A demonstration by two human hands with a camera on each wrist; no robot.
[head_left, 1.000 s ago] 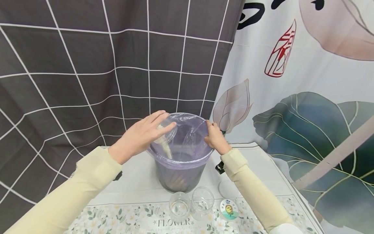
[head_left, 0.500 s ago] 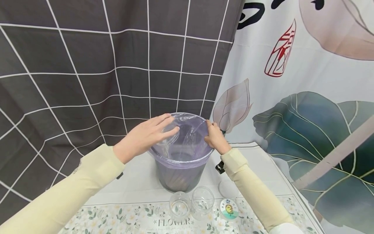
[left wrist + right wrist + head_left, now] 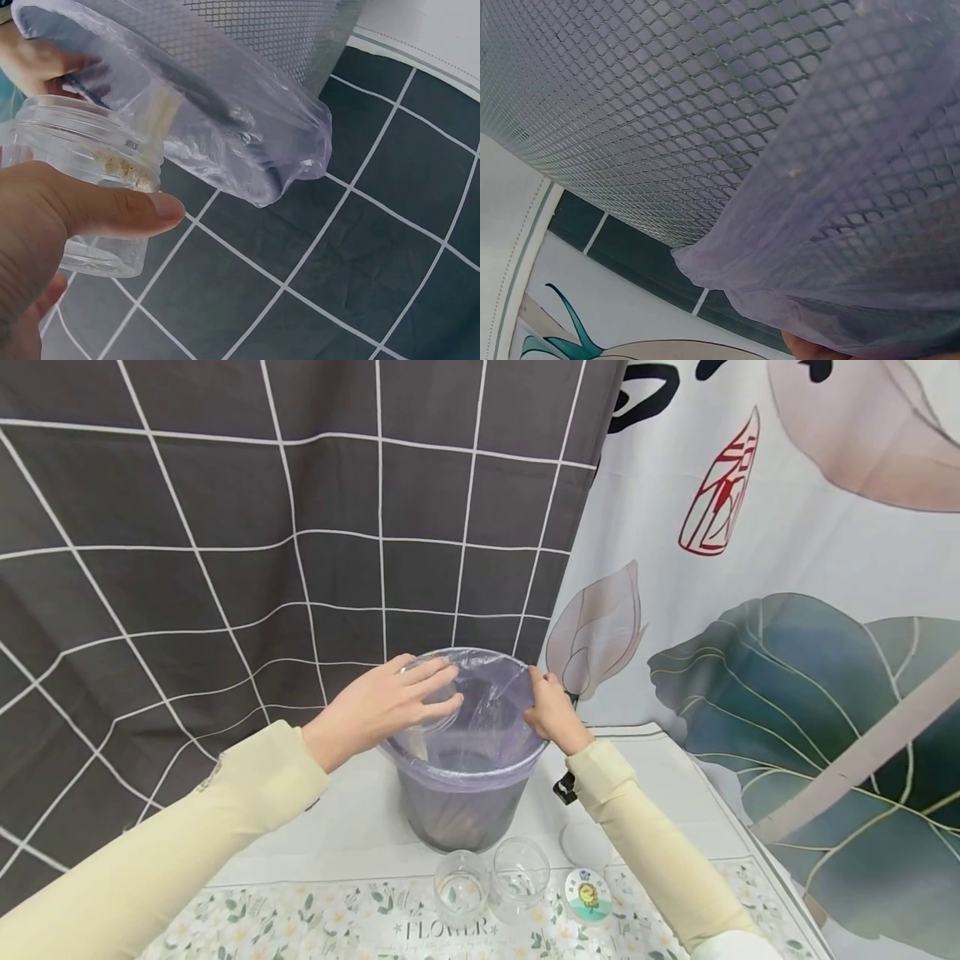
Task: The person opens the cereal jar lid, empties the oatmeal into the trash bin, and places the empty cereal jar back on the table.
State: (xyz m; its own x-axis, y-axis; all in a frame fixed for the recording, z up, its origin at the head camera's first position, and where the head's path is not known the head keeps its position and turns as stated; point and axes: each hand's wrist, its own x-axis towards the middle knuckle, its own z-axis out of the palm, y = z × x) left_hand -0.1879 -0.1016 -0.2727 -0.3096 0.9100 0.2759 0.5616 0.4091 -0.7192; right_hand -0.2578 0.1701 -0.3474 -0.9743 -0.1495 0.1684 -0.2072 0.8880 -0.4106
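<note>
My left hand (image 3: 390,700) grips a clear plastic jar (image 3: 109,142), tipped at the near-left rim of a mesh waste bin (image 3: 461,814). A few pale grains (image 3: 124,169) cling inside the jar near its neck, and a pale streak shows at its mouth in the left wrist view. A translucent purple bag (image 3: 480,777) lines the bin and folds over its rim. On the bin's right side, my right hand (image 3: 553,712) holds the rim through the bag; only a bit of its fingers (image 3: 810,349) appears in the right wrist view.
Two clear jars (image 3: 521,872) stand in front of the bin. Right of them lie a round lid with a sunflower picture (image 3: 588,896) and a plain white lid (image 3: 585,845). A flower-printed mat (image 3: 315,914) covers the near table, and a dark checked curtain (image 3: 225,568) hangs behind.
Pale contents were pouring thickly from the jar a second ago; that stream is gone from the head view. My left hand has shifted slightly right with the jar. The right hand stays put.
</note>
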